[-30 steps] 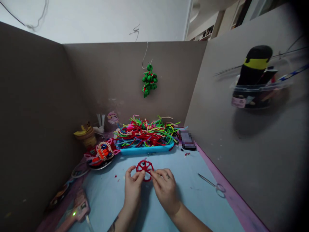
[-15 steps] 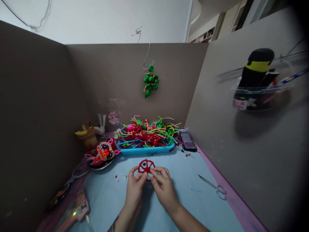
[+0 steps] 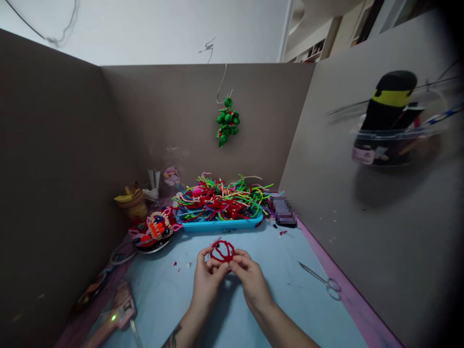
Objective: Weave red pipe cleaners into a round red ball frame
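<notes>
A round red pipe-cleaner piece (image 3: 227,243), a ring with spokes bent across it, is held up over the middle of the blue mat. My left hand (image 3: 208,275) pinches its left and lower edge, fingers closed. From the other side, my right hand (image 3: 250,280) grips its lower right part between thumb and fingers. A small dark spot shows inside the ring at the upper left, too small to make out. The thumbs nearly meet at the bottom and hide the lower part of the piece.
Behind my hands stands a blue tray (image 3: 221,225) heaped with coloured pipe cleaners. Scissors (image 3: 319,278) lie at the right. A pink glue gun (image 3: 121,309) with a lit green light is at front left. A plate of beaded-looking figures (image 3: 158,229) and a phone (image 3: 283,211) flank the tray.
The red piece has turned in my fingers, so its spokes sit differently and the googly eye seen on it earlier no longer shows plainly. Both thumbs have come closer together at its lower edge.
</notes>
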`<state>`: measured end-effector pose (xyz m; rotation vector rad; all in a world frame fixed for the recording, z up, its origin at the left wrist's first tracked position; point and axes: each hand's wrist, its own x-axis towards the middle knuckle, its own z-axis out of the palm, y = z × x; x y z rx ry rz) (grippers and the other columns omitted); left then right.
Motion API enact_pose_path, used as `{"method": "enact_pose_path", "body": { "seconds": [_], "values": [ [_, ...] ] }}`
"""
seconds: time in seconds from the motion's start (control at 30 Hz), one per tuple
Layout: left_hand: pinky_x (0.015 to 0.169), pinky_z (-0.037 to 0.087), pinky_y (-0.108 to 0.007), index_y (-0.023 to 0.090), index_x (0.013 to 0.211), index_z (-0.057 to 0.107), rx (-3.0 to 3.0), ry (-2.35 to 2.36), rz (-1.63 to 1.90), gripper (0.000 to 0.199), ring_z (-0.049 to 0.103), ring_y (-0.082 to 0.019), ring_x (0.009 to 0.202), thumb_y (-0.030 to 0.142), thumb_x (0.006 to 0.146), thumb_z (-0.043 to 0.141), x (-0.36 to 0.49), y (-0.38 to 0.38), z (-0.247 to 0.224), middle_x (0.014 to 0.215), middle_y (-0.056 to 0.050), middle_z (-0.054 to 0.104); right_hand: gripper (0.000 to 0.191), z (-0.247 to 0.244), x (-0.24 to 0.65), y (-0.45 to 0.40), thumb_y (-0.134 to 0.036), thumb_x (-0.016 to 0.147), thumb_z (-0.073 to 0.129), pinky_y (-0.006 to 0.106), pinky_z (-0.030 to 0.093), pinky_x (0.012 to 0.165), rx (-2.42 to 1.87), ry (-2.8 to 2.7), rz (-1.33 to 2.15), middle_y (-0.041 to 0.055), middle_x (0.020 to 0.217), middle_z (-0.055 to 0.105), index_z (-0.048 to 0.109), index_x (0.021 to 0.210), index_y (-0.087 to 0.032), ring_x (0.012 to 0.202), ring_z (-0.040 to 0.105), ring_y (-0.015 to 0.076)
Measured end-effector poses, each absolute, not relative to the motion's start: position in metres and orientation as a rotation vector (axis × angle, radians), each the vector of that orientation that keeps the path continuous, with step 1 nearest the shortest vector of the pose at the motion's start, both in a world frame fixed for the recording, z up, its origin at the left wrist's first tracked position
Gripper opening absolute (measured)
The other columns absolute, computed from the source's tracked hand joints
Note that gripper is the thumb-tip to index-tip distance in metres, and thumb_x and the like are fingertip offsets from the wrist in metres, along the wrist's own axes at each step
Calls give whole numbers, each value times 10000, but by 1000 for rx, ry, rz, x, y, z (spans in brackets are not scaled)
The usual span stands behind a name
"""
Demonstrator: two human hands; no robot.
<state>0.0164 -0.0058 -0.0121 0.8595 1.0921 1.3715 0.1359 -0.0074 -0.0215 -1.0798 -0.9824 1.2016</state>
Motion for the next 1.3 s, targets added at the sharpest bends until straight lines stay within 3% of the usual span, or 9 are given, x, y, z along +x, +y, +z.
{"method": "enact_pose_path", "body": {
  "seconds": [0.3,0.57,0.67,0.83,1.13,1.3],
  "values": [
    [576,414,-236,200,1147,464,885,1086,1324,635,610,-123,527,297,623,809,23,-15,-3,597,39,691,281,-24,132,-13,-457,771,643,308,425,897,-1210,-989,920,69,1045,507,644,676,-192,1025,523,224],
    [673,452,-273,197,1154,439,870,1103,1369,608,665,-154,633,324,669,783,16,-10,-9,658,16,724,313,-28,135,-10,-467,815,615,372,374,1022,-1168,-1049,1028,120,1445,426,671,696,-183,1250,472,282],
    [685,457,-286,197,1119,440,872,1146,1397,554,663,-156,635,346,691,759,9,-4,-10,688,2,733,384,-31,139,-6,-536,844,556,388,377,1033,-1168,-1028,1067,129,1402,490,729,850,-194,1251,483,283],
    [593,435,-250,221,1011,438,900,1160,1356,503,628,-141,553,360,659,769,4,1,-11,638,32,696,389,-27,147,-3,-560,806,582,391,404,999,-1270,-1059,949,126,1190,623,728,821,-200,1142,553,275],
    [528,384,-218,255,925,379,1052,1150,1293,343,548,-109,498,307,737,661,-1,0,-11,609,78,647,396,-19,147,-2,-581,741,632,419,320,1069,-1328,-1243,1018,149,1256,588,754,757,-204,1229,500,306],
    [616,445,-268,233,962,448,1215,1212,1275,297,608,-149,588,290,746,643,1,-2,-7,641,41,673,445,-16,144,-3,-627,648,707,442,265,1089,-1217,-1077,1263,186,1380,508,700,650,-182,1376,332,336]
  ]
}}
